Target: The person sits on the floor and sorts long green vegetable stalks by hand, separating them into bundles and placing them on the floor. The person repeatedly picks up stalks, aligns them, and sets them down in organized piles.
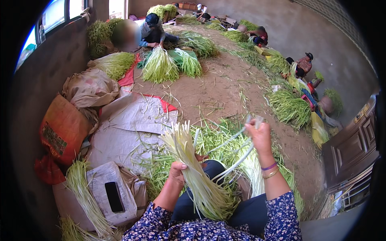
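My left hand [178, 172] is closed around a thick bundle of pale yellow-green stalks [200, 183], probably garlic chives, tilted across my lap with the white cut ends up. In my right hand [258, 135], raised to the right, are the ends of a few pale stalks [248, 150] that trail down towards my knees. A thin translucent strand [229, 140] also runs from near the right fingers towards the bundle; what it is cannot be made out. Beyond my knees lies a heap of loose green stalks [217, 135]. More white-stemmed stalks [251, 171] lie by my right knee.
Left of me, a black phone [114, 197] and a stalk bundle [86, 195] rest on folded sacking [99, 177]. An orange sack [64, 129] leans by the wall. Ahead, a person [153, 30] handles stalks [159, 64]; others sit along the right wall. A wooden door [351, 141] stands right.
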### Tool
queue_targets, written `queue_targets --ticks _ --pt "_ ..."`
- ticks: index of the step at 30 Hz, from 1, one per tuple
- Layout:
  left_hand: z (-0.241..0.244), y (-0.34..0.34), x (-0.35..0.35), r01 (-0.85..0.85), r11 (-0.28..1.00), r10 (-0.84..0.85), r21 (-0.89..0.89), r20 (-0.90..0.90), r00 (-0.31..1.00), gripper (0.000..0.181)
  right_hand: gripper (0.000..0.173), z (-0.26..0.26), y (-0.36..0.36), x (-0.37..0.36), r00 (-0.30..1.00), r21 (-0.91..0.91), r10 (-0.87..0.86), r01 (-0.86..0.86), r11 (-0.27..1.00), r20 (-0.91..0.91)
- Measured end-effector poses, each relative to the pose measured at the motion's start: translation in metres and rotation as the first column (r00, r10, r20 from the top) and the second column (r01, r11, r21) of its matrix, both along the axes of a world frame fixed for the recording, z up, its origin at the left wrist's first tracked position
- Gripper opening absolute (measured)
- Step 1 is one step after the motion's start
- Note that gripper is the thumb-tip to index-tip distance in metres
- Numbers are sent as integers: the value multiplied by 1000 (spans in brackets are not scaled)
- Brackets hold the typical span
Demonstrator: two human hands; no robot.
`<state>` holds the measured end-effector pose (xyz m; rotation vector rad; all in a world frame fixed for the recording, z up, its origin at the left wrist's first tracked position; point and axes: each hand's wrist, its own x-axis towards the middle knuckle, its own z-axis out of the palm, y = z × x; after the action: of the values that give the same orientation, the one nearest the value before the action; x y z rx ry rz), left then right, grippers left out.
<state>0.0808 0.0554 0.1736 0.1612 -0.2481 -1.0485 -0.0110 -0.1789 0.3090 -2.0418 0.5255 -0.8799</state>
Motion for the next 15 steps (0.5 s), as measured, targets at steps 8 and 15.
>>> queue_targets --ticks 8,15 --pt "-18 12 6 -80 987 87 137 -48 995 60 11 22 -104 -118 790 -495 -609 555 669 62" --pt "32 -17 -12 -239 898 193 369 156 969 55 16 12 -1 -63 993 97 -90 98 990 -82"
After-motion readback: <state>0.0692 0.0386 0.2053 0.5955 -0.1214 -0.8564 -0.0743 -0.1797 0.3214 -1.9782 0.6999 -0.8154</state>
